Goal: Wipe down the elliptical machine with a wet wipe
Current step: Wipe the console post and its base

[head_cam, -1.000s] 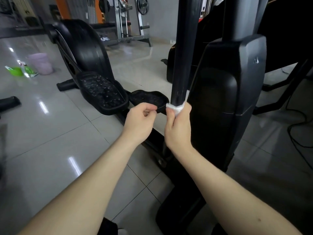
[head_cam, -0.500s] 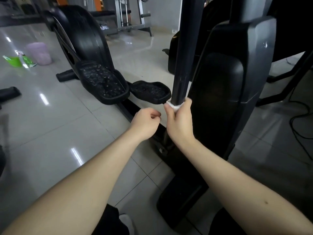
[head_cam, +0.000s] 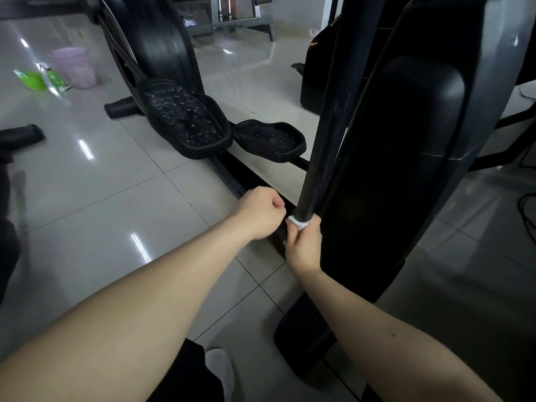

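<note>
A black elliptical machine fills the view, with a tall front housing [head_cam: 406, 175], a slanted black arm bar [head_cam: 330, 126], two studded pedals [head_cam: 185, 123] and a rear flywheel cover [head_cam: 150, 39]. My right hand [head_cam: 304, 245] grips the low end of the arm bar, with a white wet wipe [head_cam: 300, 221] wrapped round the bar under its fingers. Only the wipe's top edge shows. My left hand [head_cam: 261, 213] hovers just left of the bar in a loose fist, holding nothing, above the machine's floor rail.
A lilac bucket [head_cam: 75, 66] and a green wipe packet [head_cam: 34, 79] sit on the glossy tiled floor at the far left. More gym equipment stands behind, and black cables [head_cam: 525, 210] trail at the right. My shoe [head_cam: 220, 369] is near the machine's front foot.
My right hand has slid the wipe down the arm bar toward its lower end. My left hand has dropped alongside it, and my head has moved lower and closer.
</note>
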The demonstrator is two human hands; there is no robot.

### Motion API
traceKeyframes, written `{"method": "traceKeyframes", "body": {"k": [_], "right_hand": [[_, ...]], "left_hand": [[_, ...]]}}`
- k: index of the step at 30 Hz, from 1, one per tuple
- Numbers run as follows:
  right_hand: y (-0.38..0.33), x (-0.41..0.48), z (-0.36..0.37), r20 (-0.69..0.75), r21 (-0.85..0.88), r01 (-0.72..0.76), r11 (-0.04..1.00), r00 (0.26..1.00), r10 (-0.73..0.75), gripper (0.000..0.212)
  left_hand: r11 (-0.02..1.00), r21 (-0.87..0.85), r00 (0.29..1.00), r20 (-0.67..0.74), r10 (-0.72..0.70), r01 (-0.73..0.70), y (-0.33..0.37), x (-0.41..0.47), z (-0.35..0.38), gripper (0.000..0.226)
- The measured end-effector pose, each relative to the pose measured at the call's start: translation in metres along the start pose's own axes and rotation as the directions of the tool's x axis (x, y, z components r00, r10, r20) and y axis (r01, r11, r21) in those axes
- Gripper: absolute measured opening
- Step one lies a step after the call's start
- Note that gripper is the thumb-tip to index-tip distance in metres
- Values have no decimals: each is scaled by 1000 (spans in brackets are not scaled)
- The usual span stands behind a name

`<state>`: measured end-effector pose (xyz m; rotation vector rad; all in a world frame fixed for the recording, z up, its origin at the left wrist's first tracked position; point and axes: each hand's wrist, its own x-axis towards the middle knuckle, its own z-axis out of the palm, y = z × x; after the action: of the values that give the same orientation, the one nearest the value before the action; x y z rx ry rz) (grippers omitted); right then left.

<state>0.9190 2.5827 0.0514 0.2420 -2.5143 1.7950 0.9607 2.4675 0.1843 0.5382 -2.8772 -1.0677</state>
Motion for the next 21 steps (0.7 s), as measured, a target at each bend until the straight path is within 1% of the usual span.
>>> {"method": "traceKeyframes", "body": {"k": [2, 4, 5, 7, 9, 11, 12, 14, 16, 17, 19, 21], "right_hand": [[6, -3, 0, 16, -110, -13, 994, 1000, 15, 29], [7, -4, -5, 36, -164, -50, 985, 998, 56, 24], [8, -5, -9, 29, -207, -59, 977, 997, 66, 24], [12, -8, -22, -11, -295, -42, 955, 999, 41, 27], [13, -14, -37, -21, -260, -37, 965, 999, 32, 22], [8, -15, -49, -1, -103, -112, 988, 994, 113, 13], [7, -13, -52, -18, -33, -160, 987, 987, 159, 12], [2, -7, -51, -62, 9, -194, 981, 979, 194, 19], [-3, -5, -45, -67, 63, -209, 976, 975, 213, 22], [-7, -7, -40, -60, 73, -194, 978, 978, 198, 18], [-7, -15, -36, -69, -32, -164, 986, 984, 162, 6], [-7, -23, -35, -41, 10, -186, 983, 982, 186, 4]], "left_hand": [[998, 55, 999, 31, -6, 5, -4, 0, 1, 13], [997, 77, 998, 55, -26, 21, -9, 1, 0, 15], [996, 85, 997, 68, -44, 38, -11, 0, 0, 15], [993, 105, 994, 92, -66, 56, -15, 1, 0, 14], [988, 141, 990, 115, -75, 59, -15, 1, 2, 17], [984, 168, 988, 130, -84, 62, -15, 3, 4, 21], [982, 177, 987, 137, -87, 62, -15, 4, 5, 22], [979, 194, 983, 159, -93, 61, -14, 4, 5, 19], [979, 195, 978, 182, -102, 66, -13, 4, 6, 19], [978, 196, 976, 190, -103, 66, -11, 4, 7, 20], [978, 197, 972, 207, -108, 66, -9, 4, 10, 24], [976, 209, 967, 231, -112, 63, -7, 2, 12, 26]]}}
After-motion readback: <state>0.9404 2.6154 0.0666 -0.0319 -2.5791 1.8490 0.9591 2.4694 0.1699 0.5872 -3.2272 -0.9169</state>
